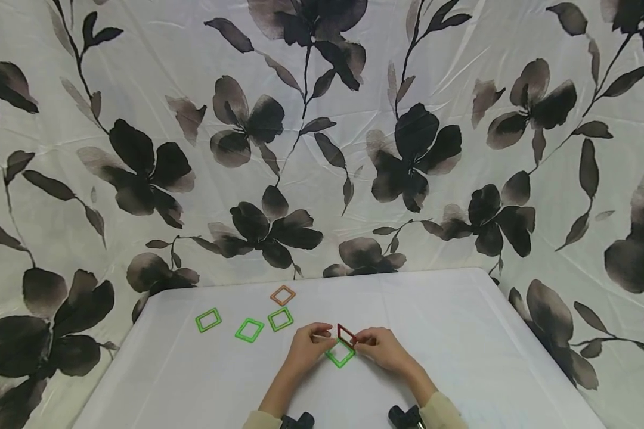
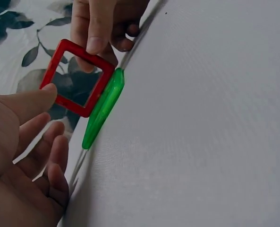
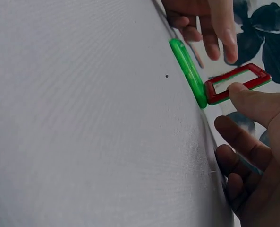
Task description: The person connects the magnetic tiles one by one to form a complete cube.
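Head: a red square [image 1: 346, 330] stands against a green square [image 1: 347, 359]; right of the green square the right hand [image 1: 385, 348] pinches the red square, left of it the left hand [image 1: 307, 347] is relaxed (four other squares [image 1: 259, 333] lie farther left). Left wrist: the left hand's thumb overlaps the red square, contact unclear. Right wrist: the right hand's thumb lies on it.

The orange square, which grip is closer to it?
Left. The left grip is a little to the right of the orange square and nearer the person; the right grip is much farther to the right.
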Motion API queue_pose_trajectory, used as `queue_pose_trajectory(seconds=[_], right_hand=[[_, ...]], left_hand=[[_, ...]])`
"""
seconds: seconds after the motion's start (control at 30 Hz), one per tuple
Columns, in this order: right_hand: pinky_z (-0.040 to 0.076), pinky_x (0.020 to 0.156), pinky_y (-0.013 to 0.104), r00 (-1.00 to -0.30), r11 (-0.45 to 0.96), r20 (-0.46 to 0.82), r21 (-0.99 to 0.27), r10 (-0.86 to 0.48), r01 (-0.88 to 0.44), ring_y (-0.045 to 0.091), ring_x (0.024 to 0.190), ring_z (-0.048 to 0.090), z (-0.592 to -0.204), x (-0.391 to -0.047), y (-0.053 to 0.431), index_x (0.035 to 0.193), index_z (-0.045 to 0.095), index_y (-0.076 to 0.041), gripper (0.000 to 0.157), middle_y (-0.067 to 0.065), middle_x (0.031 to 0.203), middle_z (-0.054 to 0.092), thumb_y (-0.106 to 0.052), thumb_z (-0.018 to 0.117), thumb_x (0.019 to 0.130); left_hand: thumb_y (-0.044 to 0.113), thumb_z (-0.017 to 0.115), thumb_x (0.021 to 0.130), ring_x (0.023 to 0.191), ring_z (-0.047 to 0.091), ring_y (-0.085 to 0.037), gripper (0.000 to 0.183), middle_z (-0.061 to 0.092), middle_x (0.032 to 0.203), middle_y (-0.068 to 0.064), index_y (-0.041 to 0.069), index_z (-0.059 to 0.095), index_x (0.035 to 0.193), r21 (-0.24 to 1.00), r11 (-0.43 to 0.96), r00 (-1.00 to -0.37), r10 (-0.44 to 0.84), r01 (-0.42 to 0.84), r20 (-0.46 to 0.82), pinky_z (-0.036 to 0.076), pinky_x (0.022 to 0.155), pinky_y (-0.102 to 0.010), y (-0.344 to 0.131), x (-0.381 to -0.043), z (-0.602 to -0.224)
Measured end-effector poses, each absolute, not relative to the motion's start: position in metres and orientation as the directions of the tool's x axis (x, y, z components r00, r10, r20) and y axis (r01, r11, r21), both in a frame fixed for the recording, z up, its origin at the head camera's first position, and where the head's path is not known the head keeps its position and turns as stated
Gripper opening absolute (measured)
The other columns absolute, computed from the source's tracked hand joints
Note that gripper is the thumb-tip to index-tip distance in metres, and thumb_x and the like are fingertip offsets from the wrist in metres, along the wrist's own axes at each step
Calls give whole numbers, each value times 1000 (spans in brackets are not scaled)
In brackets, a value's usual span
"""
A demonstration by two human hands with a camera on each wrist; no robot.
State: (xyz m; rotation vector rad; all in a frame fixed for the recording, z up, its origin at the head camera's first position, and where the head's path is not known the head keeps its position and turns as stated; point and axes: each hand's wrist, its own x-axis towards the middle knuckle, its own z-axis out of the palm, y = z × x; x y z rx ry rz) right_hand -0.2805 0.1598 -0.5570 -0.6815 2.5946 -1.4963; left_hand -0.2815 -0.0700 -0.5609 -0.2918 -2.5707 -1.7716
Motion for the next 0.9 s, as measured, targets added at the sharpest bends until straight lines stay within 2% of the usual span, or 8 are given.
queue_pose_trajectory(seconds=[0.27,0.47,0.7,0.8,0.9], right_hand=[[46,67,27,-899,435,129,-841,-418,-323,10,75,58,-561,-277,160,101,75,-12,14,-7,89,69,-20,71,89],[46,65,27,-894,426,126,-845,-430,-324,11,74,57,-558,-277,159,101,74,-9,16,-7,88,69,-20,73,88],[43,58,24,-898,447,136,-830,-418,-334,9,68,52,-556,-276,159,99,74,-11,17,-7,89,66,-19,76,85],[42,57,24,-891,445,154,-822,-427,-356,8,67,51,-556,-277,159,96,74,-14,14,-3,96,67,-19,77,83],[44,58,25,-885,443,168,-815,-435,-373,8,67,53,-555,-277,159,91,74,-16,11,8,114,67,-19,79,82]], left_hand=[[21,83,76,72,54,-12,44,64,106,-2,8,68,115,839,518,-977,201,166,69,45,59,-25,-77,-269,-565],[26,86,72,74,46,-15,54,59,100,1,8,66,118,772,611,-978,195,175,68,39,60,-27,-77,-266,-560],[36,86,69,72,45,-12,64,52,94,2,7,64,122,647,731,-970,234,218,63,40,63,-28,-72,-271,-559],[36,87,68,72,45,-12,63,52,95,2,8,65,121,628,747,-971,229,217,63,40,64,-28,-71,-272,-558],[35,87,68,74,46,-13,62,53,96,2,10,66,121,620,751,-969,234,228,74,41,65,-30,-70,-273,-556]])
